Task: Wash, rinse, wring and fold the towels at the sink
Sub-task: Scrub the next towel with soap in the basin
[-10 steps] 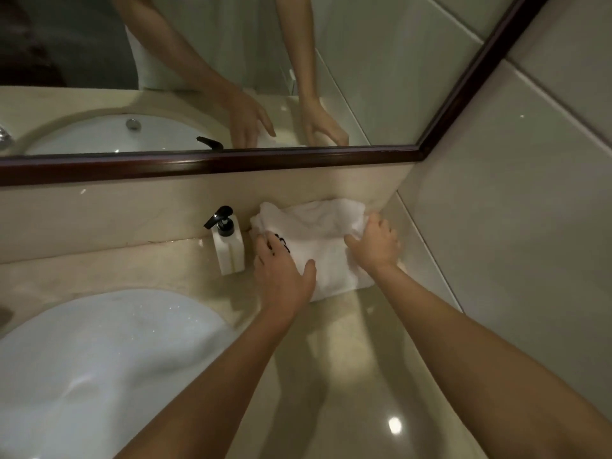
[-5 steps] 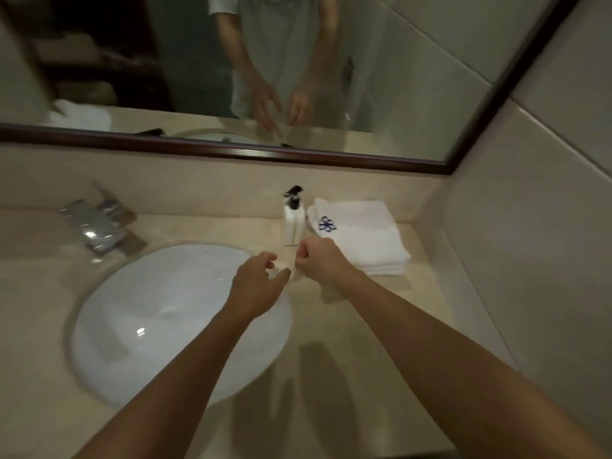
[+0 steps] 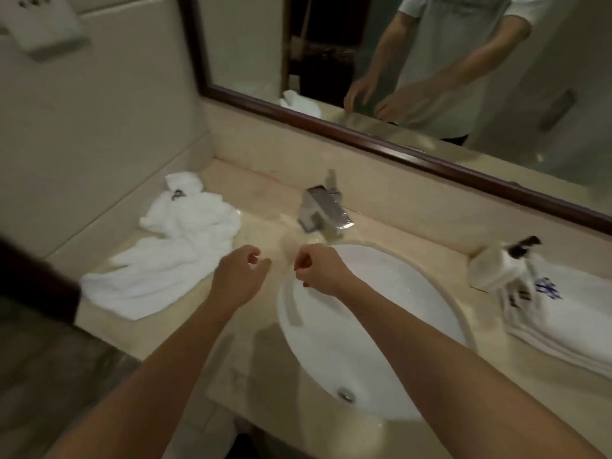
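A crumpled white towel lies in a heap on the counter at the left, near the wall corner. Folded white towels with a blue emblem are stacked at the right edge. Between them sits the white oval sink with a chrome tap behind it. My left hand hovers over the counter just right of the crumpled towel, fingers loosely curled, holding nothing. My right hand hangs over the sink's left rim, fingers curled into a loose fist, with nothing in it.
A white soap dispenser with a black pump stands by the folded stack. A dark-framed mirror runs along the back wall. The beige counter ends at a front edge near my forearms. A wall socket plate is at top left.
My hands left the folded towels at the right and travelled left across the sink. The view swung left, bringing the crumpled towel into sight.
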Demonstrator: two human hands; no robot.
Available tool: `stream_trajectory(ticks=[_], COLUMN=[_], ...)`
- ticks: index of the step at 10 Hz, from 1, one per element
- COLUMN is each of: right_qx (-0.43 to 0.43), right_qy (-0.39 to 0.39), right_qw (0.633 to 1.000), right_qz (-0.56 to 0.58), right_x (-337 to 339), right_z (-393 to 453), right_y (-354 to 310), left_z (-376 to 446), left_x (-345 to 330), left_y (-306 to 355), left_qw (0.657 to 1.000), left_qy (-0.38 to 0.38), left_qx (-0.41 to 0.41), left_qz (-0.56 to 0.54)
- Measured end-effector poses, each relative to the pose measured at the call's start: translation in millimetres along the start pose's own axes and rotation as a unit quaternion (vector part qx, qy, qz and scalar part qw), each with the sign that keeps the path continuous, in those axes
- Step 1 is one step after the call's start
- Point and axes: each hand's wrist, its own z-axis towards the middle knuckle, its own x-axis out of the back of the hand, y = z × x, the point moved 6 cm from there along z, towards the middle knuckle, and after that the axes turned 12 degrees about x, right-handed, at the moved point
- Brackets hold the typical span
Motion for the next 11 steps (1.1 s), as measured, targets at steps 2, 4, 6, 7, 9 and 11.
stream_trajectory(ticks=[2,4,6,7,9,11], right_qx=[-0.012,-0.065,-0.293,-0.307,-0.196,-0.114], right_qy=[-0.053,-0.047,0.137,0.092,0.156,0.191], right_qw=[0.998,0.997,0.915,0.92,0.855,0.775], right_qz=[0.014,0.023,0.242,0.226,0.453,0.592], right_x=[-84,-141,-179,-175,-112,-24], right_z=[85,141,156,155,126,47], right_y=[-48,-56,-23,-18,-24,-18], left_z=[102,170,176,172,140,85], left_x=[80,85,80,70,58,24], left_y=[-81,-136,-133,-129,-86,-44], left_qw=[0.995,0.992,0.984,0.981,0.96,0.836], left_qy=[0.076,0.049,-0.026,-0.08,-0.192,-0.269], left_qx=[0.047,0.093,0.15,0.151,0.106,0.141], left_qz=[0.048,0.076,0.093,0.094,-0.173,-0.458])
